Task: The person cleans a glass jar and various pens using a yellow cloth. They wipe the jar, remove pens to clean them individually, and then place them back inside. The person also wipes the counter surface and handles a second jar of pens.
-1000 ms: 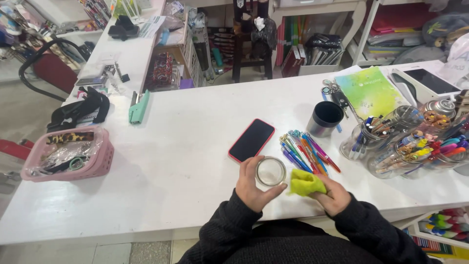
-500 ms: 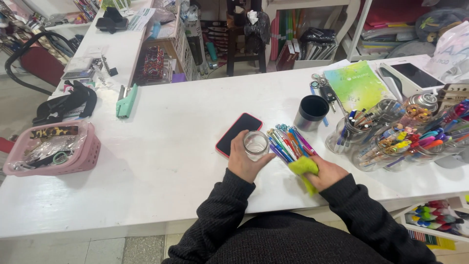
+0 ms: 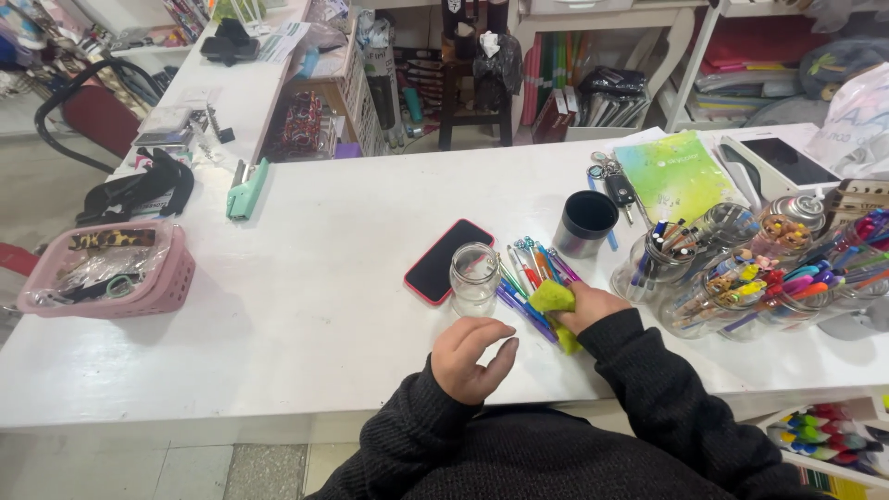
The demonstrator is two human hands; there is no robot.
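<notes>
The left hand [image 3: 470,357] has just come off the glass jar [image 3: 474,278]: half a second ago it was cupping the jar from the near side, and now the jar is standing upright on its own on the white table [image 3: 306,278], with the hand pulled back toward the near edge and just apart from it. So the jar looks set down and released; that grip is over.

The left hand is hovering low over the table, fingers loosely curled and spread, thumb out, holding nothing and touching nothing I can make out.

The right hand [image 3: 588,306] is gripping the yellow-green cloth [image 3: 556,310], bunched between fingers and palm, and it is now lying over the near ends of the coloured pens [image 3: 532,268] fanned out to the right of the jar. Earlier it was nearer the table edge, so it is moving farther in.

The jar is sitting between the red-cased phone [image 3: 447,261] on its left and the pens on its right. Farther right, a dark cup [image 3: 585,223] is standing, then clear jars of pens [image 3: 732,268]. Far left, a pink basket [image 3: 139,292] is sitting near the table's corner.
</notes>
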